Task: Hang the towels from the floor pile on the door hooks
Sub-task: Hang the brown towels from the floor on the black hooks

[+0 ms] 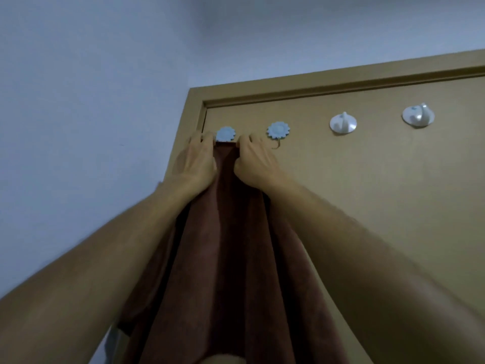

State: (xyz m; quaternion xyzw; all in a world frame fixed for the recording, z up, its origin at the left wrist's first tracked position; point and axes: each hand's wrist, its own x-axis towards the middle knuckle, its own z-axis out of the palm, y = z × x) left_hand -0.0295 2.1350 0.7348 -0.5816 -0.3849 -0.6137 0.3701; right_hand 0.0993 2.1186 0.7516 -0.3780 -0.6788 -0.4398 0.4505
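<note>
- The left hand (196, 160) and the right hand (256, 161) are both up high on the tan door (367, 206).
- Each hand has its fingers curled round the top edge of the brown towel (236, 245), so both hands are grasping the towel.
- The hands sit close together, with only a short bit of the towel's edge pulled flat between them.
- I think they hold it like this so the edge makes a tight little line that can catch on a hook.
- Right above that bit of edge, between the two hands, is the first blue flower hook (225, 133). The towel's edge is touching the bottom of it or is just under it.
- The hook part is hidden behind the towel, so it is hard to tell if the towel is hanging on it yet.
- The rest of the towel drops down from the hands in long folds, between the two arms.
- Just past the right hand is a second blue flower hook (278, 130) with a thin wire hook, and nothing hangs on it.
- Farther out past the right hand are a white round hook (343, 123) and another white round hook (418, 115), both bare.
- The floor pile is not in view.
- If the hands let go too soon, the towel could slip off.
</note>
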